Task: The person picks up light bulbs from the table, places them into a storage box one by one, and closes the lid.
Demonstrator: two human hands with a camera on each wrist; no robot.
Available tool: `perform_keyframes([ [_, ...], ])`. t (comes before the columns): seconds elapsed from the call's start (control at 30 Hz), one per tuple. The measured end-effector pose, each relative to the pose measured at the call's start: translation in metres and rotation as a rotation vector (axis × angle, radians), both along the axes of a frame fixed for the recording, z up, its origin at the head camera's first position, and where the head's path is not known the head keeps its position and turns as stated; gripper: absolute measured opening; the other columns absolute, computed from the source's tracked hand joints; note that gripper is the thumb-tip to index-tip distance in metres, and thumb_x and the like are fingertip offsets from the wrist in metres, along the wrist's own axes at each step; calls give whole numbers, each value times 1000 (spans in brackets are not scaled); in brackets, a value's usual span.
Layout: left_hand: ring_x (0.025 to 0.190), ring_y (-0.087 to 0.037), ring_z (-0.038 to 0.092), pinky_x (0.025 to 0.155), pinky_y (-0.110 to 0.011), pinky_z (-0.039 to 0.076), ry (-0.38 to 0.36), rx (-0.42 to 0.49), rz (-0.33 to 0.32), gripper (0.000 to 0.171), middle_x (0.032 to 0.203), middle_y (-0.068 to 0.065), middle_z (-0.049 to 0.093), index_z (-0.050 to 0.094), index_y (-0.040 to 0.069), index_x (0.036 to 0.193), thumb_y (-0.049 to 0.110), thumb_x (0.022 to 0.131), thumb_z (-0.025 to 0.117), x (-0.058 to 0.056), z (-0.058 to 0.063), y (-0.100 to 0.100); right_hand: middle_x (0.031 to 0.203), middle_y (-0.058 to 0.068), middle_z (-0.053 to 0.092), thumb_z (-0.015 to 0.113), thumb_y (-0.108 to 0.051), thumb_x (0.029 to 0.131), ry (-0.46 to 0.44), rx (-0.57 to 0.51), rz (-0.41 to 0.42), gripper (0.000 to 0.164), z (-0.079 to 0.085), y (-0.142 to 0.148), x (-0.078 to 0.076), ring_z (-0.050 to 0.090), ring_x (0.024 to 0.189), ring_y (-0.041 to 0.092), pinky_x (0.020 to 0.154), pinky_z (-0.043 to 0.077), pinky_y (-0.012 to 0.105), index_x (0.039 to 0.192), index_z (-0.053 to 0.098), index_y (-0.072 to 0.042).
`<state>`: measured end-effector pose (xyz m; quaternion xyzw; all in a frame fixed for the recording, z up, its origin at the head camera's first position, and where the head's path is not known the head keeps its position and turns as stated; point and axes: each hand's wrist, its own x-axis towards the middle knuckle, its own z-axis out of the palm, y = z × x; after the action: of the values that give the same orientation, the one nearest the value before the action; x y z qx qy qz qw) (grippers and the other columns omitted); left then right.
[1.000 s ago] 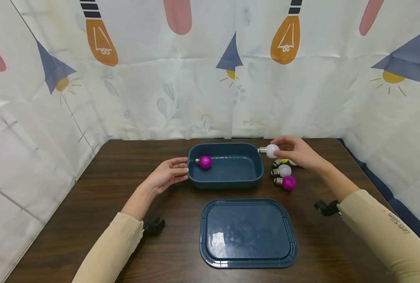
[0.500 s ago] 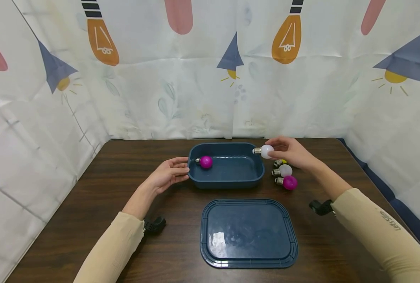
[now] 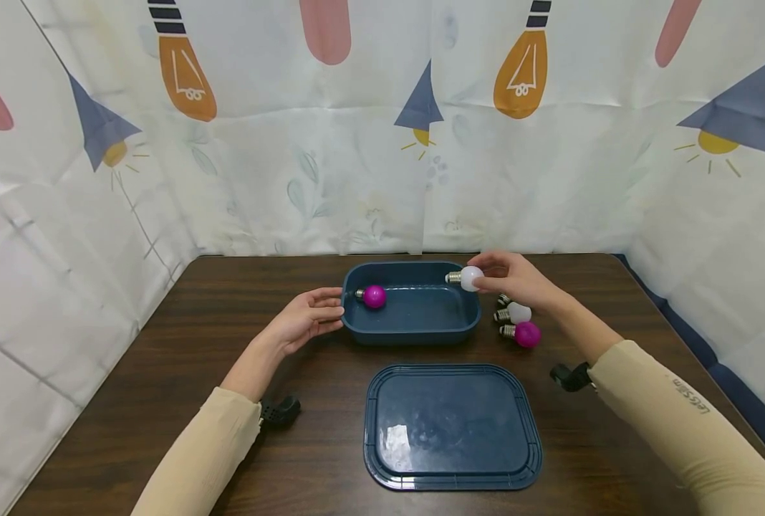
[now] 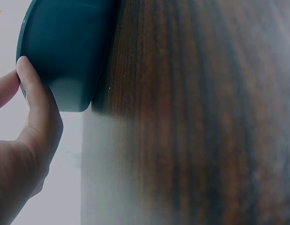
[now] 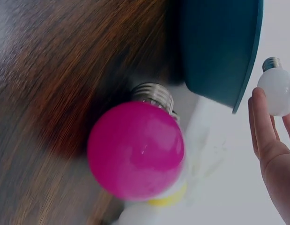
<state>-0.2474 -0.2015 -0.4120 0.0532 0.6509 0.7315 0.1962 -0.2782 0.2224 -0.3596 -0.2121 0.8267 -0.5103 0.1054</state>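
A white light bulb [image 3: 471, 279] is pinched between the thumb and fingers of my right hand [image 3: 514, 279]. Its metal screw base points left, over the right end of a dark blue box [image 3: 411, 337]. My left hand [image 3: 305, 317] rests its fingertips against the box's left end, near the rim; the left wrist view shows that hand [image 4: 30, 140] at the box wall [image 4: 65, 56]. One magenta bulb [image 3: 374, 296] lies inside the box. Right of the box lie another magenta bulb [image 3: 527, 334], a white bulb [image 3: 518, 312] and a partly hidden bulb's base [image 3: 503, 300].
A dark blue lid [image 3: 453, 426] lies flat on the brown wooden table [image 3: 228, 315], in front of the box. Patterned white cloth [image 3: 357, 179] hangs behind and at both sides. In the right wrist view a magenta bulb [image 5: 135, 150] looms close to the camera.
My right hand has carried the white bulb leftward, from beside the box's right rim to above its interior. My left hand stays at the box's left end.
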Motion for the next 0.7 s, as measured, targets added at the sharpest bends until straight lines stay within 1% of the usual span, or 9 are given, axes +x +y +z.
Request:
perform_keyframes([
  [0.07, 93, -16, 70, 90, -31, 58, 0, -3, -1, 56, 124, -18, 60, 33, -5, 155, 1, 105, 57, 0, 0, 0, 129, 22, 59, 68, -12, 101, 3, -1, 7, 40, -1, -3, -1, 64, 114, 35, 97, 54, 55, 136, 56, 3],
  [0.13, 94, -16, 70, 90, -31, 58, 0, -4, -1, 56, 125, -19, 60, 33, -5, 155, 1, 105, 57, 0, -1, 0, 130, 22, 59, 68, -12, 101, 4, -9, 15, 40, -2, -6, -1, 64, 113, 35, 97, 53, 56, 136, 56, 3],
  [0.37, 93, -16, 70, 90, -31, 58, -2, 1, -4, 56, 126, -20, 59, 33, -5, 155, 1, 104, 57, 0, 0, -1, 131, 19, 60, 71, -15, 99, -29, -9, 13, 40, -5, -14, -1, 64, 113, 33, 95, 56, 52, 135, 58, 0],
  [0.57, 94, -16, 70, 89, -30, 58, 2, 4, -4, 57, 130, -24, 57, 33, -5, 155, 0, 104, 57, 1, 0, -1, 132, 20, 59, 72, -13, 98, -45, -10, 28, 39, -2, -23, 0, 64, 111, 34, 96, 53, 58, 132, 60, 0],
  [0.7, 94, -15, 69, 89, -30, 58, 3, 5, -6, 57, 129, -23, 57, 32, -5, 155, 0, 104, 56, 0, 0, 0, 132, 20, 59, 72, -11, 98, -53, -15, 43, 37, -2, -29, -1, 64, 110, 33, 98, 52, 60, 132, 61, 0],
])
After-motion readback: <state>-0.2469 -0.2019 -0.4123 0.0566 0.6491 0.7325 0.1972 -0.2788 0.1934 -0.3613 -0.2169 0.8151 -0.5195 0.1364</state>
